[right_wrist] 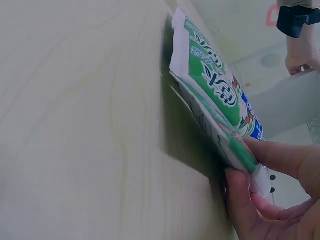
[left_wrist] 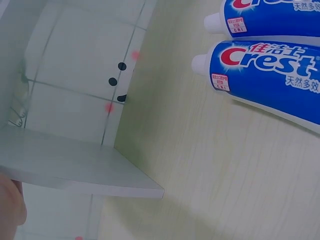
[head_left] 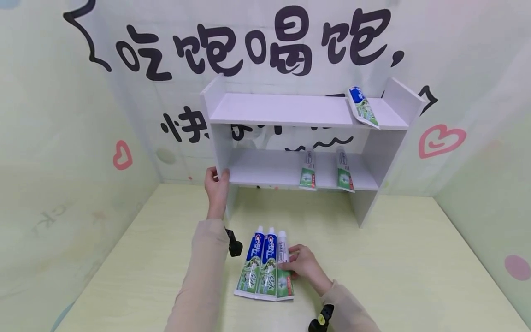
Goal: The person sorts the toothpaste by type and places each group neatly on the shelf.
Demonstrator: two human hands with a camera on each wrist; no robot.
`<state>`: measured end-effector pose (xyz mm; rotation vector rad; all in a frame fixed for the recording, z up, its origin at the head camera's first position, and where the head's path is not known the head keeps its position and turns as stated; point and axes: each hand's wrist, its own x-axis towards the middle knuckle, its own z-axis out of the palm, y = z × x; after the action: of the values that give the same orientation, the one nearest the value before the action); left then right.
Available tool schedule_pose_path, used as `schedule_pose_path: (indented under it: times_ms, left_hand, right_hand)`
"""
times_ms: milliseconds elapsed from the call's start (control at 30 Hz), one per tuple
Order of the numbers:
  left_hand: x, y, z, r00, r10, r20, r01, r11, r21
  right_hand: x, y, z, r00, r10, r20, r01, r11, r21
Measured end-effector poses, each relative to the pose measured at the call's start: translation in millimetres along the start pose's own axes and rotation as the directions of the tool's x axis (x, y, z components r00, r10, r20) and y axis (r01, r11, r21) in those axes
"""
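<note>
Three toothpaste tubes lie side by side on the table, caps pointing toward the shelf. Two are blue-and-green Crest tubes, the left one (head_left: 250, 263) and the middle one (head_left: 267, 265). The third is a white-and-green toothpaste tube (head_left: 284, 283) on the right. My right hand (head_left: 306, 265) pinches this white-and-green tube by its right side; in the right wrist view the thumb (right_wrist: 280, 155) is on one face and fingers are on the edge. With my left hand (head_left: 216, 191) I grip the left side panel of the white shelf (head_left: 269, 168).
On the top board, a blue-and-green tube (head_left: 362, 108) lies at the right, its end over the front edge. Two white-and-green tubes, one nearer the middle (head_left: 308, 170) and one farther right (head_left: 344, 170), lie on the lower board. Printed walls enclose the table (head_left: 415, 276).
</note>
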<state>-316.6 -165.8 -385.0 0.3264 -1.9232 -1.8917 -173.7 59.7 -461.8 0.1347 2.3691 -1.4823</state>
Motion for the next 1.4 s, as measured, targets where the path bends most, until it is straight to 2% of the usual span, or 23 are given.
schedule_pose_path:
  times_ms: [167, 367, 733, 1100, 1267, 1333, 1400]
  left_hand:
    - [0.2, -2.1, 0.0, 1.000, -0.007, 0.006, 0.007, 1.000, -0.007]
    - [0.1, -2.6, -0.3, 1.000, 0.007, -0.003, -0.007, 1.000, 0.006]
    - [-0.7, 0.0, -0.7, 0.999, 0.035, -0.017, -0.035, 0.999, 0.004]
    - [-0.8, 0.0, -0.4, 1.000, 0.029, -0.005, -0.029, 1.000, -0.003]
    - [-0.1, -0.5, -0.8, 0.999, 0.037, -0.010, -0.037, 0.999, -0.014]
    - [-4.0, 7.1, -2.1, 1.000, 0.021, 0.001, -0.021, 1.000, -0.021]
    - [-3.4, 7.1, -1.3, 1.000, 0.028, -0.002, -0.028, 0.999, -0.022]
  right_hand:
    - [-1.3, -1, -9, 1.000, -0.005, 0.020, 0.003, 0.997, 0.077]
    - [-9.1, -12, -14, 1.000, -0.012, 0.021, 0.009, 0.988, 0.153]
    - [-15.0, -41, -20, 0.998, -0.062, -0.009, 0.063, 0.979, 0.193]
    - [-22.7, -86, -32, 0.986, -0.163, -0.030, 0.166, 0.957, 0.239]
    - [-13.7, -108, -37, 0.980, -0.196, -0.042, 0.200, 0.946, 0.254]
    - [-8.3, -117, -39, 0.979, -0.199, -0.049, 0.205, 0.942, 0.266]
    - [-2.9, -125, -41, 0.976, -0.209, -0.054, 0.216, 0.934, 0.285]
